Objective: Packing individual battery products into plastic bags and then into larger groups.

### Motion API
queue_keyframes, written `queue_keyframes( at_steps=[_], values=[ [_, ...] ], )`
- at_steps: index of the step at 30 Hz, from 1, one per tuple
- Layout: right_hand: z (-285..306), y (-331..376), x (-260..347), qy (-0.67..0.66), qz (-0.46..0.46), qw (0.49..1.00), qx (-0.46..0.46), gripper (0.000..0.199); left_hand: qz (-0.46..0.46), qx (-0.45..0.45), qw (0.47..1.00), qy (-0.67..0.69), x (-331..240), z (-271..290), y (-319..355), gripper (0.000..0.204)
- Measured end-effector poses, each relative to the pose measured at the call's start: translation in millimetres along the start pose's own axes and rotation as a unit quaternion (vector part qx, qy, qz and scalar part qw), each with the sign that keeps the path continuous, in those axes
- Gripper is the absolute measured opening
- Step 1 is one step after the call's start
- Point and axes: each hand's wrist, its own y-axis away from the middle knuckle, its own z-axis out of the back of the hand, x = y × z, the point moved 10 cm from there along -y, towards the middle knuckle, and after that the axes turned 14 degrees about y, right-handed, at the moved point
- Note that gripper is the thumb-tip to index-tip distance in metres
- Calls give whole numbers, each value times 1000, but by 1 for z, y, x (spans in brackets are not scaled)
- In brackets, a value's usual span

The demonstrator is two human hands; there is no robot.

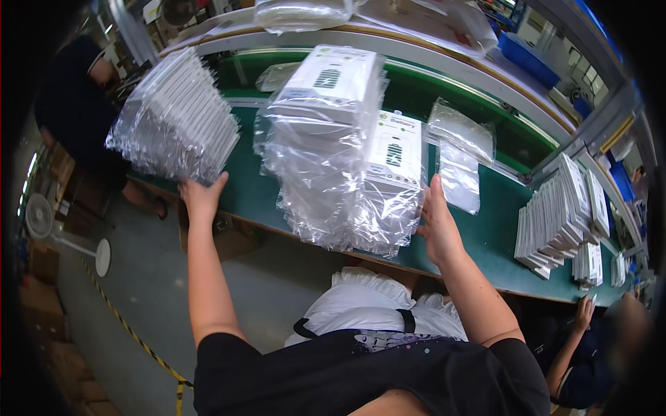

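While the left hand (201, 196) props a leaning stack of bagged white boxes (177, 118) at the green bench's (485, 239) near edge, the right hand (437, 225), fingers spread, presses a taller bagged pile (347, 159).

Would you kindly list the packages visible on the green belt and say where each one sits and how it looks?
Bagged stack of white boxes: belt's left end, above left hand.
Tall pile of bagged white boxes: centre, right hand against it.
Empty clear bags: right of centre, flat.
Upright row of white boxes: far right.

Factory packing line; green conveyor belt (485, 236).
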Motion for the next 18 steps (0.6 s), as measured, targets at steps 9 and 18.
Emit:
queue_keyframes(
  at_steps=[9,18],
  values=[
    [-21,-1,16,-24,-15,995,93,87,224,273,663,660,-121,-94,109,40],
    [-41,-12,32,-50,55,992,105,75,169,406,571,694,-117,-108,95,46]
  ],
)
